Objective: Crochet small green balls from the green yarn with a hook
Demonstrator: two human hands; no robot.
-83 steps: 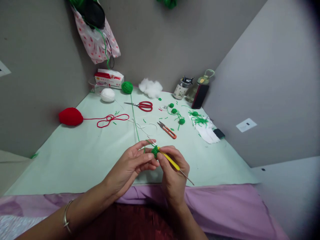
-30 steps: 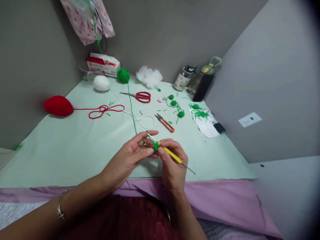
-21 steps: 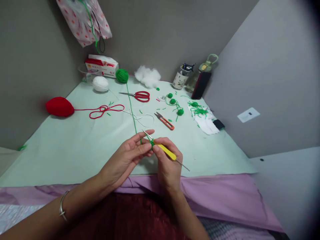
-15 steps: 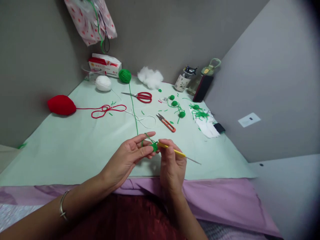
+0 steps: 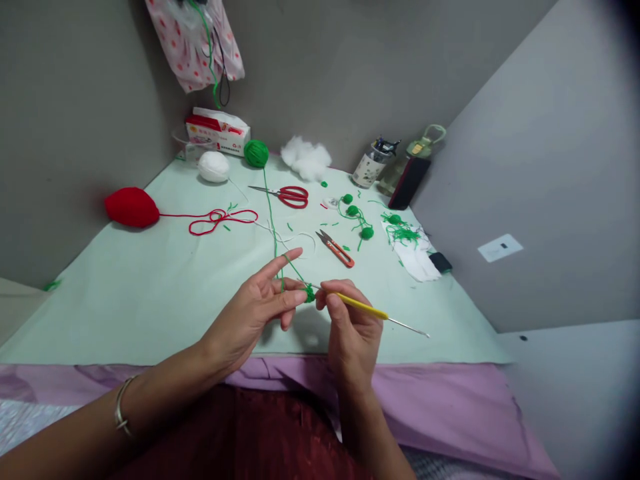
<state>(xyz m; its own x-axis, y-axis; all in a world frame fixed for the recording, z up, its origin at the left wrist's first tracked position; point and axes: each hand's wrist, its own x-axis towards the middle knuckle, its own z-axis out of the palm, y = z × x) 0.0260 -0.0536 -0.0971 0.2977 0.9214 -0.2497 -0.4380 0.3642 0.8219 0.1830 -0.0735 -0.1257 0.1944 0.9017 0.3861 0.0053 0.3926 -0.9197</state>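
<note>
My left hand [image 5: 260,301] pinches a small green crochet piece [image 5: 310,293] between thumb and fingers. Its index finger is raised, with green yarn [image 5: 295,269] looped over it. That strand runs back across the table to the green yarn ball [image 5: 257,154]. Closed around the yellow handle of a crochet hook [image 5: 363,306] is my right hand [image 5: 354,333]. The hook's metal front end reaches the crochet piece, though its tip is too small to make out. Its bare rear end points to the lower right.
Beyond my hands lie orange thread snips [image 5: 336,250], red-handled scissors [image 5: 293,196] and small green balls [image 5: 353,211]. Red yarn [image 5: 133,207] and a white yarn ball [image 5: 214,167] sit at left. Stuffing [image 5: 306,159], a pen cup [image 5: 369,167] and a bottle [image 5: 420,148] stand at the back.
My right hand has moved slightly right with the hook, away from my left hand. My left index finger has lifted, stretching the yarn. The whole view has shifted a little.
</note>
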